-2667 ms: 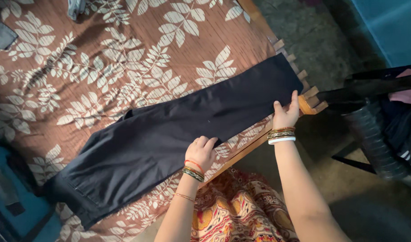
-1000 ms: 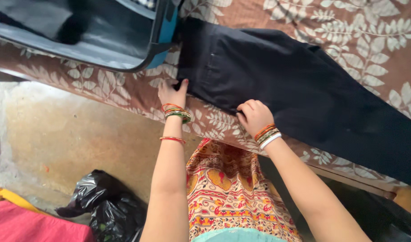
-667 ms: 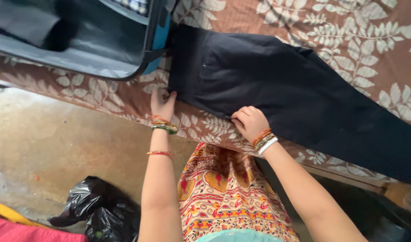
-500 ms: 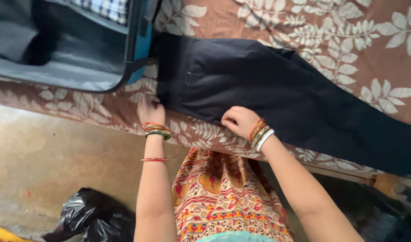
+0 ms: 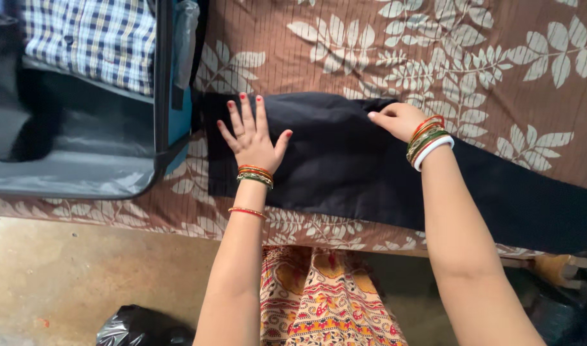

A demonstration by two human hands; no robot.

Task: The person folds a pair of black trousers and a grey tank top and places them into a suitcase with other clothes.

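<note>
Black trousers [image 5: 345, 170] lie folded lengthwise across a brown bedsheet with a pale leaf print [image 5: 370, 38], waist end to the left beside an open suitcase. My left hand [image 5: 252, 136] lies flat on the waist end with its fingers spread and holds nothing. My right hand [image 5: 395, 120] is at the far edge of the trousers, near their middle. Its fingers are curled and pinch the cloth there. Both wrists wear bangles.
An open blue suitcase [image 5: 168, 96] sits on the bed at the left with a blue checked shirt [image 5: 95, 45] in it. A black plastic bag [image 5: 140, 327] lies on the concrete floor [image 5: 82, 263] below. The wooden bed frame corner [image 5: 556, 268] shows at the right.
Both hands left the near edge of the waist end. My left hand now rests flat on top and my right hand has reached over to the far edge. The view tilted further onto the bed.
</note>
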